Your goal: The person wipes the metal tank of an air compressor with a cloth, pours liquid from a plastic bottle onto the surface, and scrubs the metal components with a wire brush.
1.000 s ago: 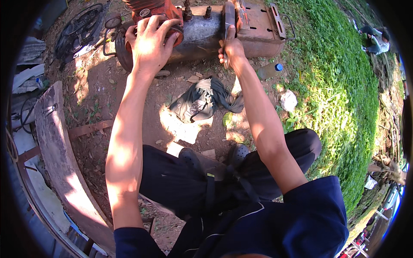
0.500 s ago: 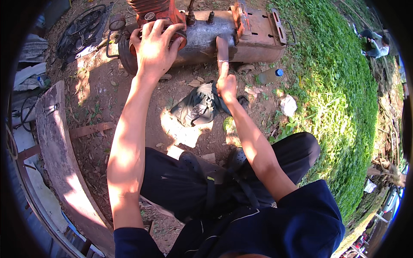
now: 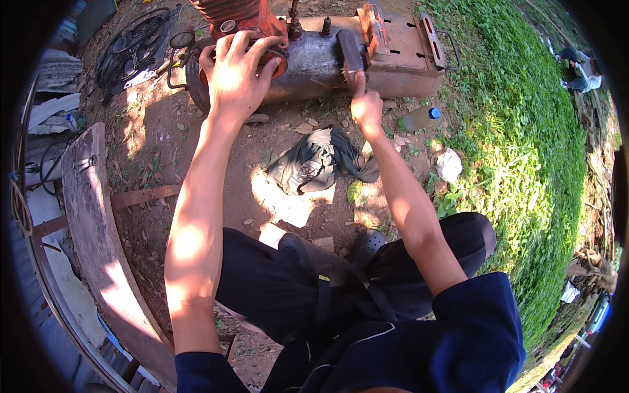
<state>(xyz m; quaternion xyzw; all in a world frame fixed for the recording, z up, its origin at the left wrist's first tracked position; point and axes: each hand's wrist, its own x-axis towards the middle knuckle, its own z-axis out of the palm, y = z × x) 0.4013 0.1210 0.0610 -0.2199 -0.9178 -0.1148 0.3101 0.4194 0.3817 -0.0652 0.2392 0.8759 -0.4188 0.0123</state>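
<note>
In front of me lies a rusty air compressor tank (image 3: pixel 314 56), its middle rubbed to bare grey metal. My left hand (image 3: pixel 237 69) curls its spread fingers over a round red part of the pump head (image 3: pixel 246 18) at the tank's left. Gripped by its near end in my right hand (image 3: pixel 367 108) is a long, flat, dark tool that looks like a wire brush (image 3: pixel 352 51). The brush lies against the tank's scrubbed side, left of the rusty mounting bracket (image 3: pixel 375 33). What exactly the left palm covers is hidden.
Below the tank a dark crumpled cloth (image 3: pixel 304 164) lies on the dirt. A blue-capped bottle (image 3: pixel 419 118) and white crumpled plastic (image 3: pixel 449 165) are to the right, beside grass. Leftward stand a wooden plank (image 3: pixel 98 209) and coiled black cables (image 3: pixel 134 49). Another person (image 3: pixel 580 69) sits far right.
My right hand has moved the brush right and slightly up along the tank, turning it. The whole view has shifted slightly. My left hand keeps its place on the pump.
</note>
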